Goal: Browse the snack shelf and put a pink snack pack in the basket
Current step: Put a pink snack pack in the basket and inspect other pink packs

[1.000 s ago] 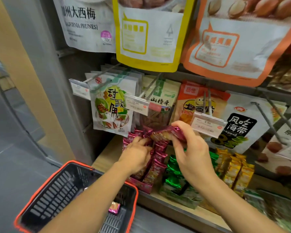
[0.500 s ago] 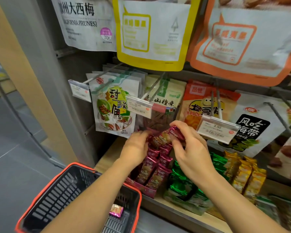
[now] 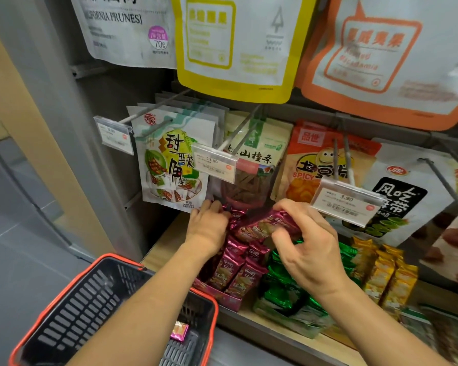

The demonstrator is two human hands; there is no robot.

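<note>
Pink snack pack [image 3: 265, 227], long axis left-right, in right hand [image 3: 310, 249]; left hand [image 3: 209, 228] curled on boxed packs [image 3: 236, 270]

What I can read on the snack rack in front of me

The white pouch [image 3: 122, 30] up top says "FORNIA PRUNES]" and "70g"; below hang pouches printed 甜酸角 [image 3: 169, 165], 山楂条 [image 3: 259, 154], 品世 with "SPICY" on the orange pouch [image 3: 315, 165], and 风吃海带 on the black-panelled pouch [image 3: 399, 196]. The middle price tag [image 3: 213, 163] reads 13.80, the right price tag [image 3: 347, 202] reads 3.90, and the left price tag [image 3: 115, 134] is too blurred. The print on the pink snack pack [image 3: 267, 227] pinched in my right hand [image 3: 312, 257] is unreadable.
</note>
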